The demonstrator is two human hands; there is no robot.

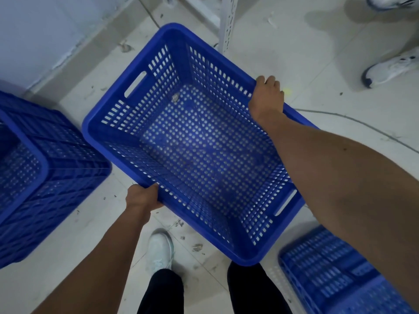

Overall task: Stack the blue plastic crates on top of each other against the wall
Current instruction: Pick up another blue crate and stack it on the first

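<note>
I hold an empty blue perforated plastic crate (145, 71) above the floor, its open top facing me. My left hand (141, 197) grips the near-left long rim. On the far-right long rim my right hand (267, 96) is closed, fingers curled over the edge. A stack of blue crates (52, 168) stands at the left, close to the pale wall (34, 30). Another blue crate (335, 275) sits at the bottom right, partly hidden by my right forearm.
A white perforated metal shelf post (227, 21) rises at the top centre. Another person's white shoes (390, 69) stand at the top right. A thin cable (362, 123) runs across the dirty tiled floor on the right. My own white shoe (161, 250) is below the crate.
</note>
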